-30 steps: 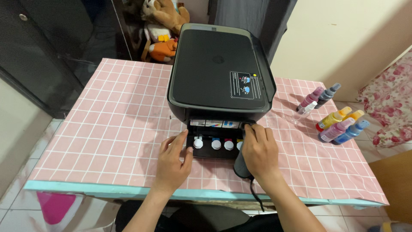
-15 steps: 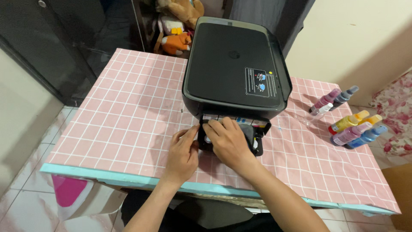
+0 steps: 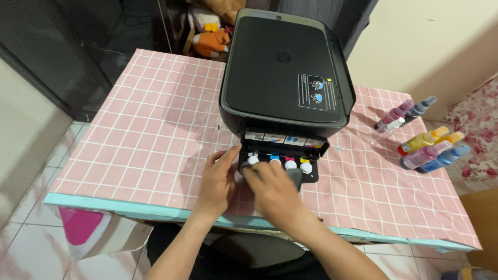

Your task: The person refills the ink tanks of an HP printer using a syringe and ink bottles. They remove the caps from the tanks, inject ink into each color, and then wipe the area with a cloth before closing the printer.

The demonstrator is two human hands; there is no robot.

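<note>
Hands are working at the open ink tray [image 3: 311, 176] at the front of the black printer [image 3: 288, 72] on the pink checked tablecloth [image 3: 145, 135]. Head view: the right hand [image 3: 272, 189], blurred in motion, is gripping a dark handheld tool [image 3: 296, 178] and has pulled back off the tray, so four capped ink ports [image 3: 278, 163] are showing again. The left hand [image 3: 218, 179], fingers loosely spread, is bracing the tray's left edge. Ink bottles [image 3: 428, 150] are lying well apart to the right

Soft, even indoor light from above. The right hand [image 3: 272, 189] is smeared by motion blur; the left hand [image 3: 219, 179] beside it is sharper. Faint sheen on the printer [image 3: 285, 67] beyond them. Edges bend slightly.
</note>
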